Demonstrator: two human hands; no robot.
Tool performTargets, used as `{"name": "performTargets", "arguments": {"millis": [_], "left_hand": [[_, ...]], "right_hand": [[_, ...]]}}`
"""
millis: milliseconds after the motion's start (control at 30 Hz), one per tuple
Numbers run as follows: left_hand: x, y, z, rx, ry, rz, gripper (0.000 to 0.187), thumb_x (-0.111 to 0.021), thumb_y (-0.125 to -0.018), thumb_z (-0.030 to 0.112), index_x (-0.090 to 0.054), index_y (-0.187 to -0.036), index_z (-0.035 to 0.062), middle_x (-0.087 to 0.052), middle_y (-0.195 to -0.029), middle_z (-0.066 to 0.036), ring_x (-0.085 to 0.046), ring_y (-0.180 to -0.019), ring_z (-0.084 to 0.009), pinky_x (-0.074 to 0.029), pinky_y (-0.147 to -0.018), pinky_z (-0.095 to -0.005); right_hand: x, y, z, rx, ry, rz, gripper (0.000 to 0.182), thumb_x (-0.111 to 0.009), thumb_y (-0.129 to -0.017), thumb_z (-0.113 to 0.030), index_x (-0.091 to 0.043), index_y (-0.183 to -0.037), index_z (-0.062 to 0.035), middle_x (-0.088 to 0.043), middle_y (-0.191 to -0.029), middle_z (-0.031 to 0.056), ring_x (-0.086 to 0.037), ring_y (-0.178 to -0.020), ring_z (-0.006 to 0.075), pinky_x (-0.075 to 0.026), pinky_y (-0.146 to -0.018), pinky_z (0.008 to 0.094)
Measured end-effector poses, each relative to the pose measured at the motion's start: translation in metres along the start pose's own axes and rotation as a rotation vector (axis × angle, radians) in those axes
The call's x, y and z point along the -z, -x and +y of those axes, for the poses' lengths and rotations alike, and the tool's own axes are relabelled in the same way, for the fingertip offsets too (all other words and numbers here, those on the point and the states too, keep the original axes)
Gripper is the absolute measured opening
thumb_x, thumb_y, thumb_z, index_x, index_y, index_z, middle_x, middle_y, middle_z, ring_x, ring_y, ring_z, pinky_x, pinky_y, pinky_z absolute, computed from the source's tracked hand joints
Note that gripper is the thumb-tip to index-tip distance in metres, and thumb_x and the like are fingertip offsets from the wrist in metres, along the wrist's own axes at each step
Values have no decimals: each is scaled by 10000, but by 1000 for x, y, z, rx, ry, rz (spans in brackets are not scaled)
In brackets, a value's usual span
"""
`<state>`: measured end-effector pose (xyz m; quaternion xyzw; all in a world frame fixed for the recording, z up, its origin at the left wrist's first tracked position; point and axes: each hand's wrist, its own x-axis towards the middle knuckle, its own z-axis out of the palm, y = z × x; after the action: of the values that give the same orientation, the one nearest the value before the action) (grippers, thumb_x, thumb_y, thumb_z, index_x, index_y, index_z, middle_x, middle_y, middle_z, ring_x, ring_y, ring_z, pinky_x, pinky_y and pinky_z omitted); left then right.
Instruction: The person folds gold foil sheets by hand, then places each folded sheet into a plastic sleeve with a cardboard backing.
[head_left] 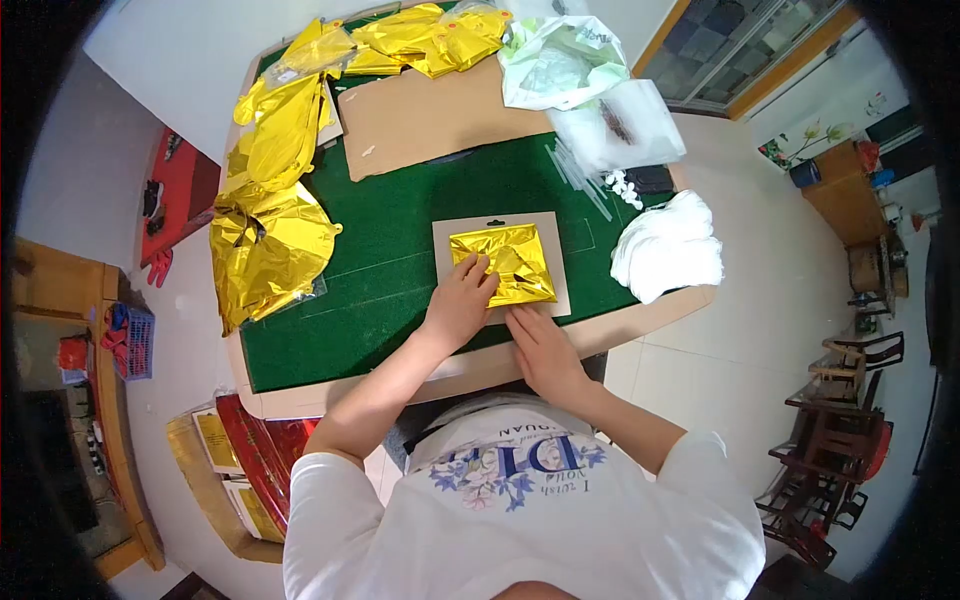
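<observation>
A folded gold foil balloon (pixel 522 262) lies on a tan cardboard card (pixel 553 240) with a hanger slot at its top edge. My left hand (pixel 464 302) rests flat on the left part of the foil, fingers stretched out. At the card's lower edge lies my right hand (pixel 541 345), its fingers extended and touching the card's bottom near the foil. Neither hand grips anything that I can see. The card sits on the green table top (pixel 390 290), close to the front edge.
Several gold foil balloons (pixel 285 130) spread along the table's left and back. A big cardboard sheet (pixel 440 115) lies behind. At right are clear straws (pixel 580 175), a white plastic bag (pixel 565 60), small white pieces (pixel 624 190) and a white stack (pixel 668 247). A carton (pixel 200 480) stands lower left.
</observation>
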<state>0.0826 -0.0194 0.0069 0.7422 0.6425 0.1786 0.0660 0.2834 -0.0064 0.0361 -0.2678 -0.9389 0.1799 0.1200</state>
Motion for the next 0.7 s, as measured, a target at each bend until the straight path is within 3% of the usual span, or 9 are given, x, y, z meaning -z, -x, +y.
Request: {"name": "performTargets", "arguments": {"millis": [67, 300, 567, 700], "left_hand": [[1, 0, 1, 8, 7, -3, 490, -708, -715, 116, -547, -1175, 72, -516, -1305, -140, -462, -1254, -325, -452, -992, -391], [-2, 0, -2, -9, -7, 8, 478, -702, -719, 109, -548, -1169, 72, -517, -1304, -138, -462, -1257, -330, -464, -979, -393], [12, 0, 5, 5, 37, 3, 497, -710, -726, 178, -542, -1180, 62, -514, -1303, -152, -466, -1250, -340, -460, -983, -398], [8, -1, 3, 2, 37, 3, 459, -706, -738, 211, -564, -1138, 36, -514, -1303, -172, -462, -1255, -343, -460, -990, -405]], "right_hand": [[-2, 4, 0, -7, -26, -32, 515, -585, -855, -89, -434, -1328, 49, -433, -1369, 226, -403, -1292, 374, -315, -1102, 447], [-8, -3, 3, -33, -31, -29, 498, -583, -872, -128, -449, -1318, 48, -462, -1342, 223, -420, -1280, 361, -306, -1107, 449], [-26, -24, 8, -86, 6, -26, 384, -598, -858, -163, -521, -1176, 39, -532, -1140, 208, -489, -1110, 380, -382, -987, 460], [-26, -24, 8, -108, 21, -77, 412, -607, -850, -152, -512, -1205, 36, -524, -1163, 212, -485, -1123, 385, -375, -1003, 459]]}}
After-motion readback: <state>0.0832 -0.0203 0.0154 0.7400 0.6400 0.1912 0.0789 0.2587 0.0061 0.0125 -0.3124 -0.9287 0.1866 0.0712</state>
